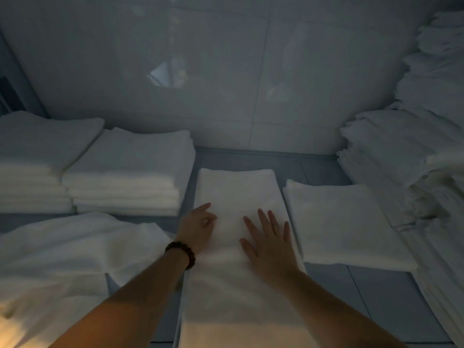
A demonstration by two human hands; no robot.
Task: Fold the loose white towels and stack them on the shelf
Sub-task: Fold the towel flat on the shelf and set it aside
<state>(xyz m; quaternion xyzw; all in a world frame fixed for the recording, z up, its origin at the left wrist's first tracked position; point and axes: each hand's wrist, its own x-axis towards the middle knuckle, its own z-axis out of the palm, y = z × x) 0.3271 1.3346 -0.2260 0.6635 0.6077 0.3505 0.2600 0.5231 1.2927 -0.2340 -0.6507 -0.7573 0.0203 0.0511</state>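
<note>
A long white towel (236, 192) lies folded lengthwise on the grey shelf surface (326, 169), running from the near edge toward the wall. My right hand (268, 242) lies flat on its middle with fingers spread. My left hand (198, 227), with a dark bead bracelet at the wrist, rests on the towel's left edge, fingers loosely curled and index finger extended. A loose, crumpled white towel (70, 249) lies at the near left. A flat folded towel (344, 222) sits just right of the long one.
Two stacks of folded white towels (128, 172) stand at the back left against the glossy wall (226, 71). A tall, uneven pile of white linen (411, 146) rises along the right side. The light is dim.
</note>
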